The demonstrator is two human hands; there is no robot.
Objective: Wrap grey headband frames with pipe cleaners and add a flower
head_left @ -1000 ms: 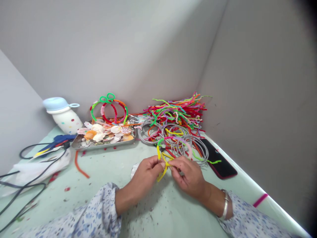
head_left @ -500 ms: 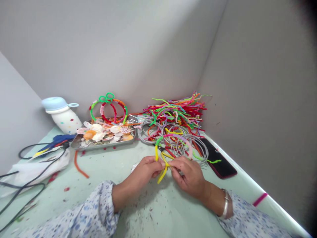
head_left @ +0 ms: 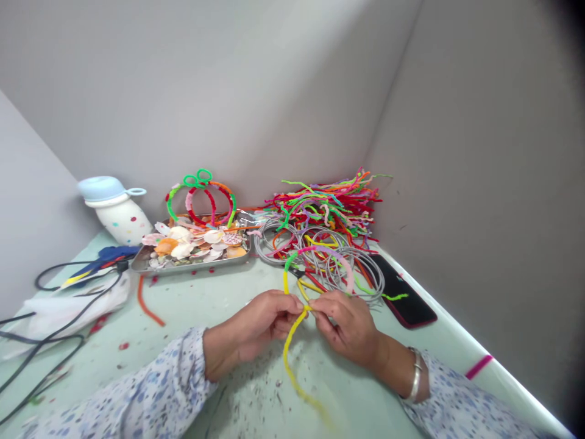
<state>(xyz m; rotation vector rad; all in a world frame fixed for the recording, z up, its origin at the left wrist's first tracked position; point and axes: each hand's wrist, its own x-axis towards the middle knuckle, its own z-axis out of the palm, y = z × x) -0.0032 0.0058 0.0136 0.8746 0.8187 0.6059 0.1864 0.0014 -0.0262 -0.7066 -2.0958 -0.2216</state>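
In the head view, a hoop wrapped in green, pink, lilac and yellow fuzzy wire rises between my hands. My left hand is closed, thumb and forefinger pinching a yellow pipe cleaner at the hoop's lower end. The pipe cleaner's long loose tail curves down over the table, its tip blurred. Opposite it, nearly touching, my right hand pinches the same yellow pipe cleaner where it crosses the hoop. My fingers hide the exact crossing. Just behind my fingertips lie pliers with red and yellow handles.
A metal tray of seashells stands at the back, with finished-looking coloured hoops behind it. Coiled grey wire, a pipe-cleaner pile and a phone are to the right. Left are a bottle and black cables.
The yellow pipe cleaner's end, short and near my left fingers before, now hangs long toward me. My left hand has shifted slightly left; my right hand stays almost in place.
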